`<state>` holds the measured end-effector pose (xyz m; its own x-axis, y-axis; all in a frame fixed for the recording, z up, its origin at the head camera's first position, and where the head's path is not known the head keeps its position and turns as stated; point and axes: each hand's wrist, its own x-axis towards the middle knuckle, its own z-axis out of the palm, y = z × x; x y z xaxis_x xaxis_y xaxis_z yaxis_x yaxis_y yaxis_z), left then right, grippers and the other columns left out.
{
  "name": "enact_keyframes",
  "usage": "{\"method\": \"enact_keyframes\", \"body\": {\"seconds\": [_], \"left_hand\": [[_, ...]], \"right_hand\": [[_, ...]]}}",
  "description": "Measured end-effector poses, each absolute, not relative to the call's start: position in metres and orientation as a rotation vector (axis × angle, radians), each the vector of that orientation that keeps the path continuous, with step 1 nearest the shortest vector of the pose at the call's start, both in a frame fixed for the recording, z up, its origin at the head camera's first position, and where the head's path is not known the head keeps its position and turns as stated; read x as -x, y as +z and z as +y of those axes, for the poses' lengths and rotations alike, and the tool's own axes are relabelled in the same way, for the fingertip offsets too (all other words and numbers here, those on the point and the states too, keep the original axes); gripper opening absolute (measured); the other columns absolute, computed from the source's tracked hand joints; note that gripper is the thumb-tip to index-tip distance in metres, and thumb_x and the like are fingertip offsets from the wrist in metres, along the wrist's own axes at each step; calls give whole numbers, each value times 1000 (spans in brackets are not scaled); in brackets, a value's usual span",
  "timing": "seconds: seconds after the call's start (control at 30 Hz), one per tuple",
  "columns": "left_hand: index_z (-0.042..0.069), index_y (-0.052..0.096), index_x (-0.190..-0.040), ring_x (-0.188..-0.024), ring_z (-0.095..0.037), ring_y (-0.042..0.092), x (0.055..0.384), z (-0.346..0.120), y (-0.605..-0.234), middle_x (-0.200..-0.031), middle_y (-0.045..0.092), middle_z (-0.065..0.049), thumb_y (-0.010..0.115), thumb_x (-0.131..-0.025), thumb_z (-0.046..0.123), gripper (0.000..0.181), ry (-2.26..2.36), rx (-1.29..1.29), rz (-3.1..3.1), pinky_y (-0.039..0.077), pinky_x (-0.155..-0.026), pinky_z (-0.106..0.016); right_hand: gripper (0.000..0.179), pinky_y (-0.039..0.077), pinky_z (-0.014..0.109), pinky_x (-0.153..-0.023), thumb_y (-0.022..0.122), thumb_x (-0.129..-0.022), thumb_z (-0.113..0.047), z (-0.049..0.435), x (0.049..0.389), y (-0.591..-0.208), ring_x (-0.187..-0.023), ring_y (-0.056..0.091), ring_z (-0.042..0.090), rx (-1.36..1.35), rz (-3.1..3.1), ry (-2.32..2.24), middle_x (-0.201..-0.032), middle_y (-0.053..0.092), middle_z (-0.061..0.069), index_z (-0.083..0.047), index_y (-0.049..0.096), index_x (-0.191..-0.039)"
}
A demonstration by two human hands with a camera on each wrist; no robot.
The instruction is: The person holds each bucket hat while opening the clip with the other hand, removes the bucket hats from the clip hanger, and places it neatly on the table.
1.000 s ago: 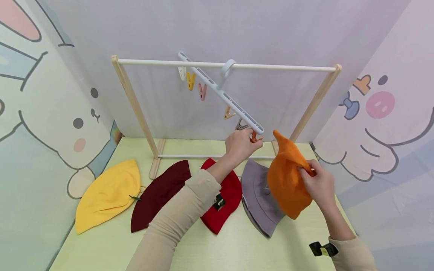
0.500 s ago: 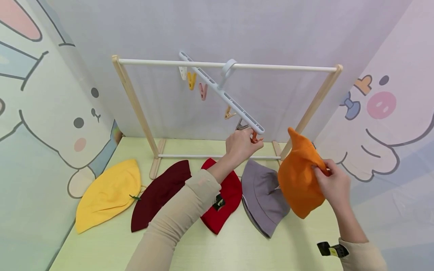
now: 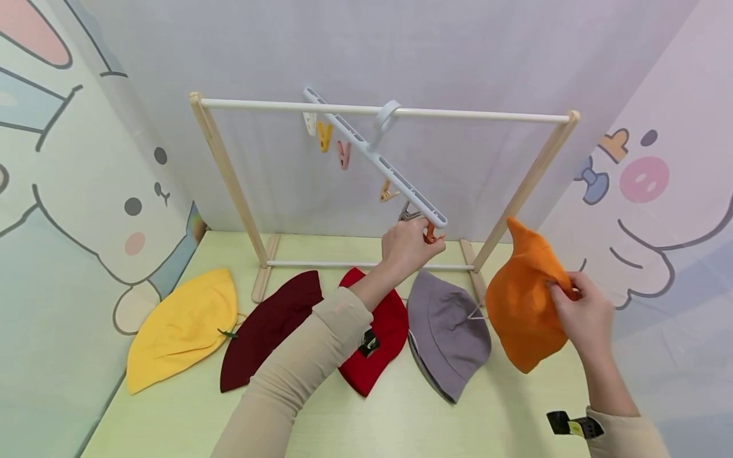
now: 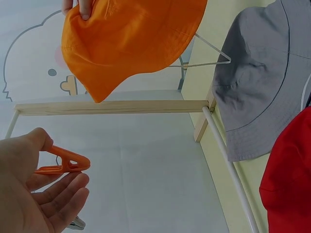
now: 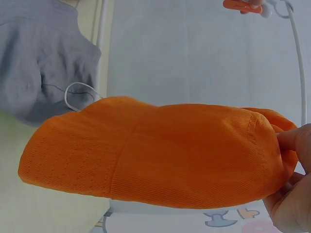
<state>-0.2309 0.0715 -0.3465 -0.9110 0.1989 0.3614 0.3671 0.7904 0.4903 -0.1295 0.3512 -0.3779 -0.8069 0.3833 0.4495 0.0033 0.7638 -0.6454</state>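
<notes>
An orange bucket hat [image 3: 525,305] hangs from my right hand [image 3: 586,312], which pinches its cloth at the right side. In the right wrist view the orange hat spreads across the middle, folded flat. My left hand [image 3: 408,245] is raised at the near end of a pale blue hanger [image 3: 375,159]. There its thumb and fingers pinch an orange clothespin [image 4: 65,162], best seen in the left wrist view. The hat is apart from this clothespin. Beside the left hand hangs a grey clothespin [image 3: 408,212], partly hidden.
The hanger hooks over the white bar of a wooden rack [image 3: 475,114]. Other clothespins, such as a yellow one [image 3: 324,136], hang along it. On the table lie a yellow hat [image 3: 183,331], a maroon hat [image 3: 275,331], a red hat [image 3: 378,337] and a grey hat [image 3: 446,337].
My right hand has carried the orange hat to the right, away from the hanger, uncovering more of the grey hat. My left hand has stayed at the orange clothespin.
</notes>
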Motion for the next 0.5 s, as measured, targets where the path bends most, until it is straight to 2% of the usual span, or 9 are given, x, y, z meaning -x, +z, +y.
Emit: {"method": "enact_keyframes", "body": {"seconds": [0.27, 0.5], "left_hand": [[22, 58, -72, -45, -8, 45, 230, 70, -347, -55, 53, 13, 62, -79, 39, 18, -827, 441, -2688, 31, -38, -20], [22, 57, -72, -45, -9, 46, 230, 70, -347, -56, 53, 13, 61, -80, 39, 19, -827, 446, -2691, 31, -39, -20]], "right_hand": [[17, 37, 1, -55, 65, -83, -16, 362, 127, -374, -58, 44, -15, 346, -2395, 880, -72, 45, -29, -3, 64, -95], [24, 37, 1, -55, 64, -85, -22, 370, 125, -372, -59, 44, -13, 464, -2433, 896, -75, 45, -27, -6, 64, -103]]}}
